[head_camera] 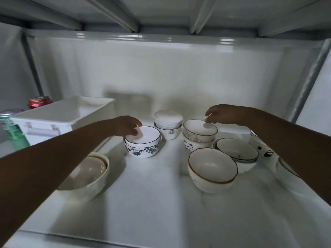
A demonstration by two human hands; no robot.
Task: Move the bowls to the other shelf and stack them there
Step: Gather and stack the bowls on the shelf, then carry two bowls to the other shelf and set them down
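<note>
Both arms are reaching deep into a white shelf that's carrying a bunch of bowls. The left hand is sitting on the far-left rim of a plain white bowl that's nested inside a leaf-patterned bowl, roughly mid-shelf and a bit toward the left edge. Fingers are curling over the rim, so it's looking like a pinch on that top bowl, though I can't tell how firm it is.

The right hand is hovering at the back rim of a dark-rimmed bowl, which is sitting on top of a bear-face bowl. Fingertips are pointing down and only just meeting the rim; the hand is loosely open, not closing on anything as far as I can see.

Between those two stacks, toward the back edge, a short stack of small white bowls is standing. Nearer the front edge on the right side, a brown-rimmed bowl stack is sitting just beside a shallow blue-rimmed bowl. More bowls are hiding partly under the right forearm near the right edge. By the left edge, a cream bowl stack is peeking from under the left forearm.

A white plastic bin is taking up the back-left corner, with a red can and a green can beside it.
</note>
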